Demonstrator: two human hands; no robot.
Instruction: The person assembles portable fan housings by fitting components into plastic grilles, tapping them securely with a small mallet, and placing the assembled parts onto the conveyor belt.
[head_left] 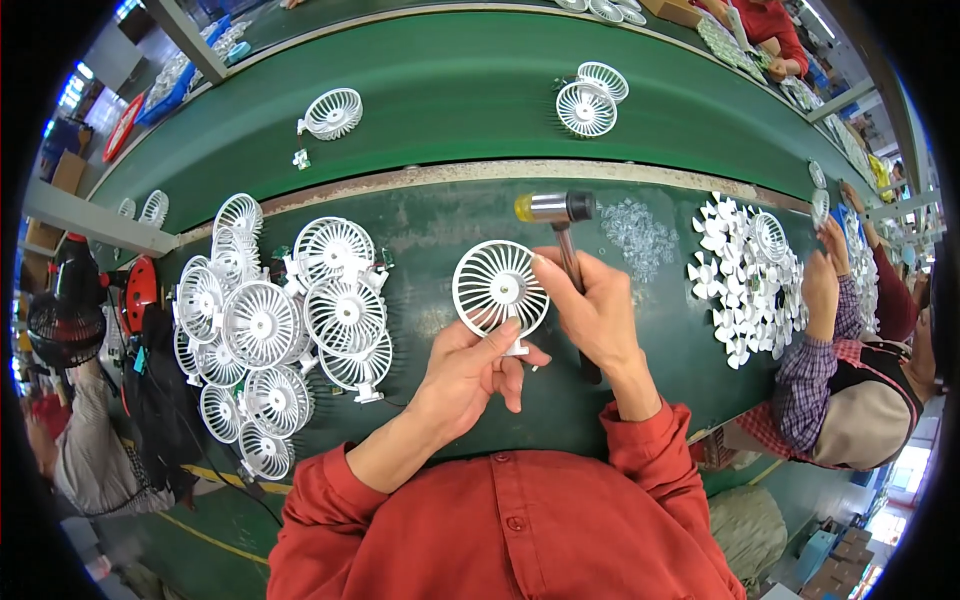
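A round white fan cage [505, 288] with a small stem at its lower edge is held up in front of me. My left hand [470, 368] pinches it near the stem, thumb on top, the other fingers curled beneath. My right hand [597, 312] is wrapped round the handle of a two-faced mallet [552, 207], with one yellow face and one black face. The right thumb reaches to the cage's right rim and seems to touch it. The handle's dark end shows below the right hand. A pile of white fan cages [262, 325] lies to the left.
Small clear plastic pieces [638, 238] lie beyond my right hand. White fan blades [745, 270] are heaped at the right. Past the bench's raised edge, a green conveyor belt [430, 110] carries several fan cages [587, 108]. A co-worker in a checked sleeve [808, 385] sits at the right.
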